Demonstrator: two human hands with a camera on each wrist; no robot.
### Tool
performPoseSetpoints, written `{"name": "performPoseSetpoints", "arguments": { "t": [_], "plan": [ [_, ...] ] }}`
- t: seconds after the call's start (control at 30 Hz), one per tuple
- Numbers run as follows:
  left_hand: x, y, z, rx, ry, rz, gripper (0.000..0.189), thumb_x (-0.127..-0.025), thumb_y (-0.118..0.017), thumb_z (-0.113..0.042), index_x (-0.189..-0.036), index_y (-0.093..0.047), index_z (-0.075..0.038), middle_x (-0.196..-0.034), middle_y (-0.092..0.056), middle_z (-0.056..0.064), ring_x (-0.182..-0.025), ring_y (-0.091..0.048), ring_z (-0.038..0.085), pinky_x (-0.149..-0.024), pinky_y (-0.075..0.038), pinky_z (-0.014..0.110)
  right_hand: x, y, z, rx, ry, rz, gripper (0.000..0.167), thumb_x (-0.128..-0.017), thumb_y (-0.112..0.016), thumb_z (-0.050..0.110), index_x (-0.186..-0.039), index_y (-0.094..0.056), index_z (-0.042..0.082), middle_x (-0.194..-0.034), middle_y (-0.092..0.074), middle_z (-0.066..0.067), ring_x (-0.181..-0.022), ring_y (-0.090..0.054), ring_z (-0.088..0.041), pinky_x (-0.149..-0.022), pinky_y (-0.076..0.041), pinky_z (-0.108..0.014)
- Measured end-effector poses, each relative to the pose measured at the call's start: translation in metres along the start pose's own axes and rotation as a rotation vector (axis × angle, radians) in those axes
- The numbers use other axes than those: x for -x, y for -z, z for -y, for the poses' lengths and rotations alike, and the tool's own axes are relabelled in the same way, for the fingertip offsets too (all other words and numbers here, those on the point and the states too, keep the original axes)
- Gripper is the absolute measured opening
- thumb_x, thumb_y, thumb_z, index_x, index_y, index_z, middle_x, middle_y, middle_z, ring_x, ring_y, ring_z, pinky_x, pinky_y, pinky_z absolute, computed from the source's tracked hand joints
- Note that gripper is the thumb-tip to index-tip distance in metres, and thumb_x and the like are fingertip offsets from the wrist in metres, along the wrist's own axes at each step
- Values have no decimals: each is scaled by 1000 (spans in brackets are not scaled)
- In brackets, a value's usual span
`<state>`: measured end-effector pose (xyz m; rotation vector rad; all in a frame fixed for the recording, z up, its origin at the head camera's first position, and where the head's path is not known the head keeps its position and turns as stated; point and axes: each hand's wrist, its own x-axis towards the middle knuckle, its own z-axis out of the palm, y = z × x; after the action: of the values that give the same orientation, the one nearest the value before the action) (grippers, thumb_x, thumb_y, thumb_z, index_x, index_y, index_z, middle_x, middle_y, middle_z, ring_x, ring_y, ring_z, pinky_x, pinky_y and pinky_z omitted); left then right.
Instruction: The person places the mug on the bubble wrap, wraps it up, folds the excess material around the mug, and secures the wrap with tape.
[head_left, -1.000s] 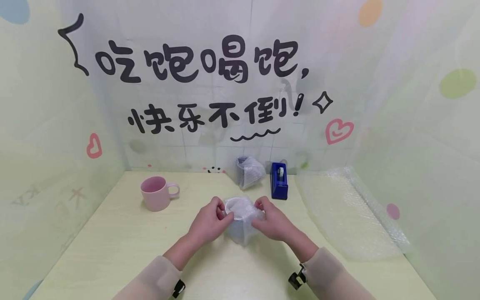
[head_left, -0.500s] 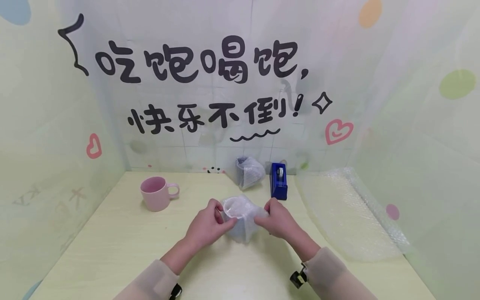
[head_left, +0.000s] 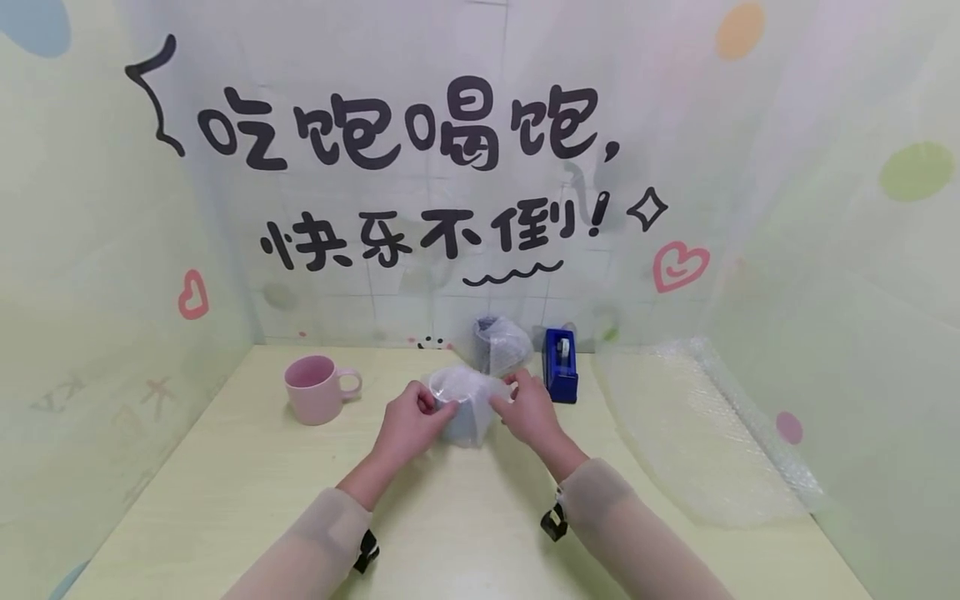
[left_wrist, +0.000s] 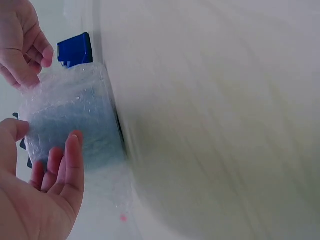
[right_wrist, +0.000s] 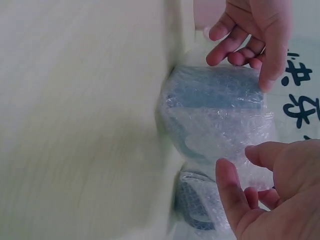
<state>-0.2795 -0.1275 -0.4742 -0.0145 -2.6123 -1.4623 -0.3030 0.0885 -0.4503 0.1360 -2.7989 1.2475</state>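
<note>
A bluish cup wrapped in clear bubble wrap (head_left: 463, 421) is upright between my two hands near the middle of the table. My left hand (head_left: 411, 421) holds its left side near the rim, thumb in front and fingers beyond. On the other side, my right hand (head_left: 531, 408) pinches the wrap where it sticks out to the right. In the left wrist view the wrapped cup (left_wrist: 75, 115) shows its blue wall through the film. The right wrist view shows overlapping wrap around the cup (right_wrist: 215, 110), with a curved handle-like shape under it.
A second, darker bubble-wrapped cup (head_left: 504, 346) stands right behind, by the back wall. Beside it is a blue tape dispenser (head_left: 561, 367). A pink mug (head_left: 313, 392) stands at the left, and a bubble wrap sheet (head_left: 705, 442) lies at the right.
Both hands have moved the wrapped cup forward and slightly left, closer to the second wrapped cup. Half a second ago the right hand was drawn a little further out from it.
</note>
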Motion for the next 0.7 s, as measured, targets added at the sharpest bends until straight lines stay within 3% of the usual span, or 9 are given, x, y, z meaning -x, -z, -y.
{"name": "performPoseSetpoints", "arguments": {
  "t": [0.07, 0.2, 0.37, 0.53, 0.7],
  "plan": [
    [-6, -1, 0, 2, -2, -30, 33, -98, -82, -30, -101, -58, -8, -96, -68, 9, -89, -63, 23, -75, -52, 28, -8, -4, 2, -18, -1, -5, 32, -100, -79, 18, -124, -64, 2, -104, -62, -17, -79, -73, -23, -69, -58, -33],
    [-20, -3, 0, 3, 4, -91, 29, -101, -78, -26, -104, -59, -5, -98, -70, 13, -90, -67, 26, -77, -56, 32, -23, -12, 5, -67, 9, 10, 45, -101, -79, 17, -139, -64, -3, -114, -71, -19, -102, -72, -30, -87, -64, -42],
    [-34, -2, 0, 29, 22, -99, 29, -103, -69, -20, -117, -57, 1, -111, -71, 21, -102, -71, 34, -90, -62, 44, -34, -20, 6, -189, 34, 95, 63, -100, -75, 8, -156, -50, -7, -133, -69, -28, -124, -72, -41, -102, -64, -47],
    [-42, 1, 3, 129, 42, -46, 45, -103, -63, -15, -140, -48, 7, -139, -65, 31, -131, -68, 45, -113, -57, 54, -40, -27, 7, -275, 53, 160, 76, -100, -69, 2, -167, -35, -6, -151, -61, -31, -137, -66, -45, -111, -60, -49],
    [-51, 8, 4, 198, 54, 87, 56, -108, -59, -13, -155, -38, 10, -164, -44, 37, -158, -43, 50, -131, -38, 57, -43, -30, 9, -307, 48, 234, 87, -101, -63, 4, -174, -16, 0, -169, -46, -26, -149, -55, -47, -121, -51, -57]
  ]
}}
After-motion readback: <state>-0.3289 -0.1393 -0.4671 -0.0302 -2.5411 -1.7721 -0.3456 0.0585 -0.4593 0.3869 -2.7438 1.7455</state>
